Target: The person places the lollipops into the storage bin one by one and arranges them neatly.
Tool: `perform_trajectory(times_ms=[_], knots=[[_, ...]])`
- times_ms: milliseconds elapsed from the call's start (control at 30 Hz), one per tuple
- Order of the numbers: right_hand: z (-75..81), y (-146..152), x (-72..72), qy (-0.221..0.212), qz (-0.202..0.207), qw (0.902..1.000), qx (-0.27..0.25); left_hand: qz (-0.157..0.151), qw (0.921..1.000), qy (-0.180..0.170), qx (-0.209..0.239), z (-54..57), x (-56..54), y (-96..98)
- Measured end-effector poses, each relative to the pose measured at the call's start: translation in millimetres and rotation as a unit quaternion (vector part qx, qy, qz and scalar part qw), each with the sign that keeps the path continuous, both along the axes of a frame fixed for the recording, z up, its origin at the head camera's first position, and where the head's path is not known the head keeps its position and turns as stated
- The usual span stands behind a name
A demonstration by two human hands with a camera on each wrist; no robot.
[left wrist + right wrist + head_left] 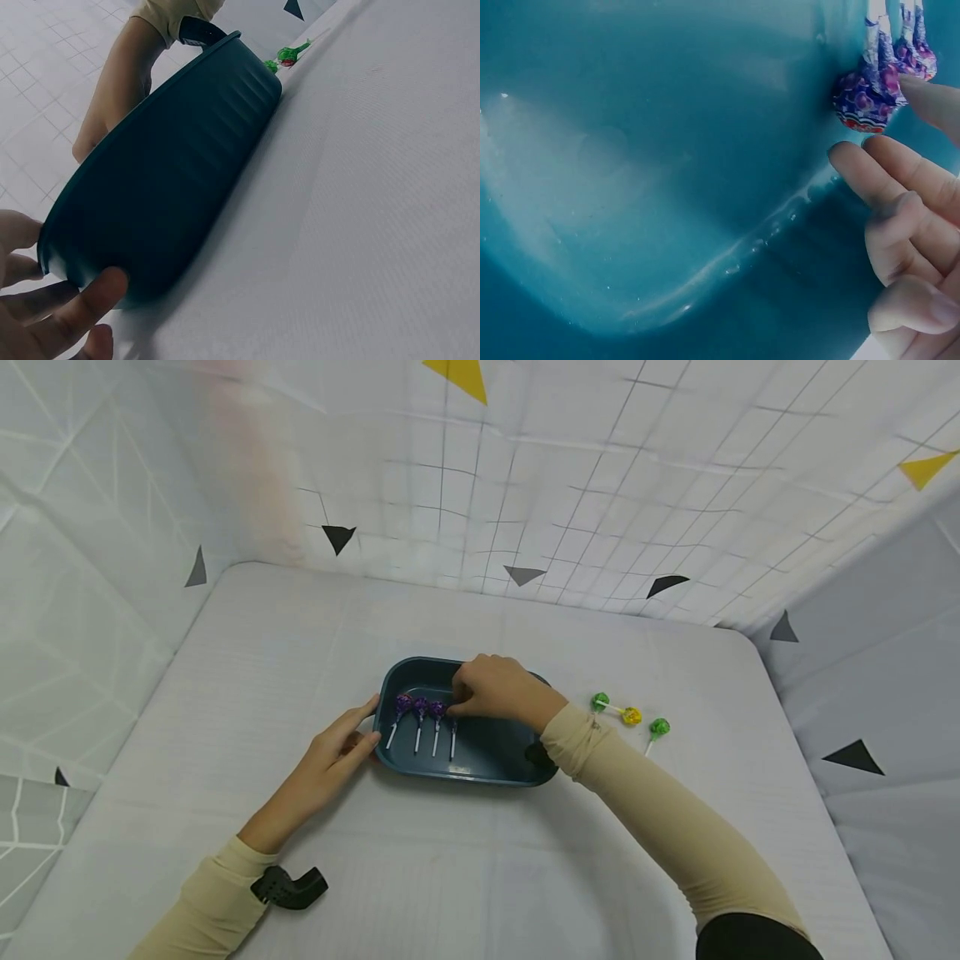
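A dark teal tray point(487, 768) holds a row of purple-wrapped lollipops point(421, 706), sticks toward the person. My left hand point(330, 760) touches the tray's left end, fingertips at the rim and against the outer wall in the left wrist view. Over the tray, my right hand point(498, 693) is at the rightmost lollipop of the row, whose head it hides in the head view. In the right wrist view that purple lollipop point(864, 103) lies on the tray floor; the thumb overlaps its wrapper, and the other fingertips are just beyond its head, loosely bent.
Right of the tray, on the white-covered table point(450, 852), lie a green lollipop point(600, 701), a yellow lollipop point(632, 716) and another green lollipop point(659, 727). White sheeting point(570, 485) with grid lines rises behind the table, and more hangs at both sides.
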State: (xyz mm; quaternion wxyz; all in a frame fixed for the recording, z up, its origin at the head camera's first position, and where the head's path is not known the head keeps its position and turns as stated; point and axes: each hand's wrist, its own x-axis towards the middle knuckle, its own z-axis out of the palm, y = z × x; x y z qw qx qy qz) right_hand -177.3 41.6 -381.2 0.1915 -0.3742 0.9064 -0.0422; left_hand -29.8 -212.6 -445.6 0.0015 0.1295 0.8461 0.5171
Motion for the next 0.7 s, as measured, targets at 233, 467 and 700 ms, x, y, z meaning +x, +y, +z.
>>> perform_trajectory(times_ms=[233, 467, 700], knots=[[9.2, 8.4, 3.0, 0.008, -0.012, 0.9997, -0.018, 0.002, 0.9999, 0.01, -0.005, -0.5, -0.1, -0.1], [20.6, 30.4, 2.7, 0.007, -0.041, 0.9981, -0.045, 0.004, 0.9999, 0.012, -0.008, -1.0, 0.3, 0.3], [39.5, 62.5, 2.5, 0.009, -0.088, 0.9924, -0.085, 0.003, 0.9999, 0.006, -0.009, 1.4, 1.0, 0.3]])
